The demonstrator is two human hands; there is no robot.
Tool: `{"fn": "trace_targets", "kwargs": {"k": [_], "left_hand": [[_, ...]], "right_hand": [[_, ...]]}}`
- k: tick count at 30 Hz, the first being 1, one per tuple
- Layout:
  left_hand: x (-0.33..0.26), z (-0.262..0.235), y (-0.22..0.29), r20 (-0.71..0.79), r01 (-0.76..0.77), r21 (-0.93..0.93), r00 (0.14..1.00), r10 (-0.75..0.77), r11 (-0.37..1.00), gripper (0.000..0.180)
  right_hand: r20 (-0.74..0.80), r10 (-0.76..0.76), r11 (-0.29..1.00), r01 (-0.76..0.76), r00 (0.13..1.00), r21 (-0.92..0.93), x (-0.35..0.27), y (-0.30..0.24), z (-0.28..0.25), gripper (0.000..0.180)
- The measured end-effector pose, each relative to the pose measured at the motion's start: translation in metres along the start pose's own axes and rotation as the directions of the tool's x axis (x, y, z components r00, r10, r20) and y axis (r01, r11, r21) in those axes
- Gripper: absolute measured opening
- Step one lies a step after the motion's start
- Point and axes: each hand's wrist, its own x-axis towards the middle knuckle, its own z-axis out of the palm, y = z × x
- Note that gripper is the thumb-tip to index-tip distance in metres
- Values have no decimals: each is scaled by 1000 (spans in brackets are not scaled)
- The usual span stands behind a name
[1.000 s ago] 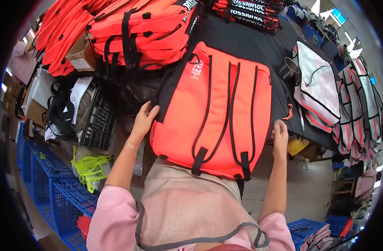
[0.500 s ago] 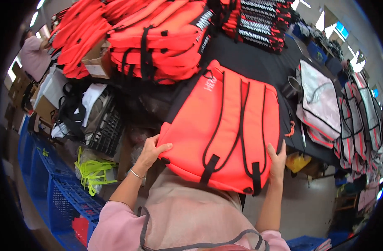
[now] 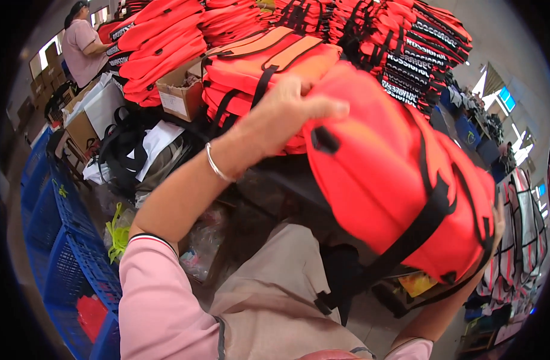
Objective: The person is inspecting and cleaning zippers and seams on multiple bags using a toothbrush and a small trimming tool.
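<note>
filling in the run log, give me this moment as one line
left hand: grips top of orange life vest | right hand: mostly hidden behind vest's far edge | vest: lifted, tilted | behind: vest stack

Place: we see a garment or sewing workshop, the packing end of it.
Stock: orange life vests (image 3: 167, 42) lie in tall stacks, more of them (image 3: 407, 36) piled at the back, all with black straps.
Worktable: a dark table (image 3: 275, 180) runs under the stacks.
Storage: blue crates (image 3: 53, 240) stand along the left, cardboard boxes (image 3: 182, 96) among the stacks.
Materials: loose black webbing (image 3: 122, 147) is heaped beside the boxes.
People: another worker (image 3: 80, 45) stands at the far left.
Further goods: grey-and-red pieces (image 3: 521, 240) lie at the right.
</note>
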Motion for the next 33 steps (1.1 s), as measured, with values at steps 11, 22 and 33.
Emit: {"fn": "trace_targets", "kwargs": {"k": [11, 22, 33], "left_hand": [[102, -204, 63, -342, -452, 340, 757, 556, 824, 13], [110, -335, -109, -735, 191, 380, 656, 170, 905, 70], [144, -349, -34, -668, 98, 336, 725, 164, 937, 34]], "right_hand": [[-29, -136, 654, 112, 990, 749, 215, -196, 242, 21], [440, 280, 669, -502, 853, 548, 193, -69, 496, 81], [435, 128, 567, -426, 891, 705, 240, -132, 451, 24]]}}
